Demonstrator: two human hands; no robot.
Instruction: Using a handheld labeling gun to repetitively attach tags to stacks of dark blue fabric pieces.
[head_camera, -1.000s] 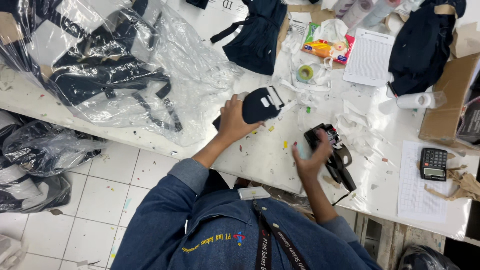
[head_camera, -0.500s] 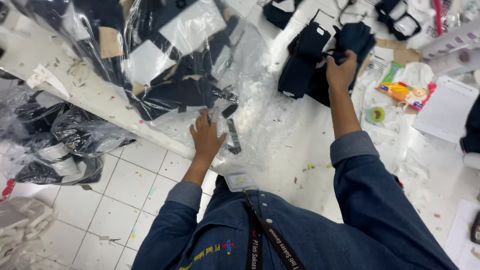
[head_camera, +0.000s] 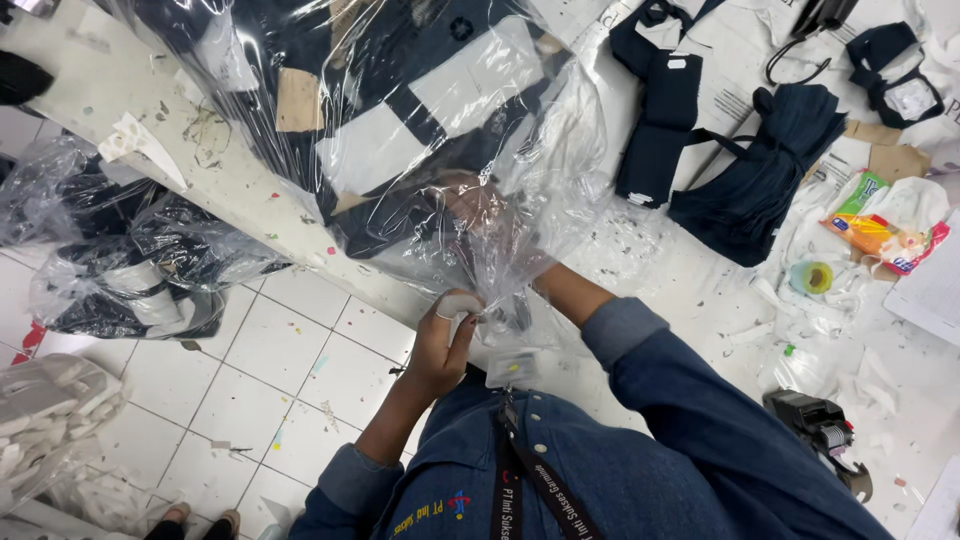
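A large clear plastic bag full of dark navy fabric pieces with cardboard inserts lies on the white table. My left hand pinches the bag's open edge at the table's near side. My right hand is pushed inside the bag among the dark pieces and shows only dimly through the plastic; I cannot tell whether it grips anything. My denim sleeve enters the bag's mouth.
Right of the bag lie a folded dark piece and a dark fabric bundle. Snack packets, a tape roll and a black tagging gun sit farther right. More filled plastic bags rest on the tiled floor.
My right hand left the dark pieces at the upper right and went into the plastic bag. My left hand rose off the table and took hold of the bag's edge.
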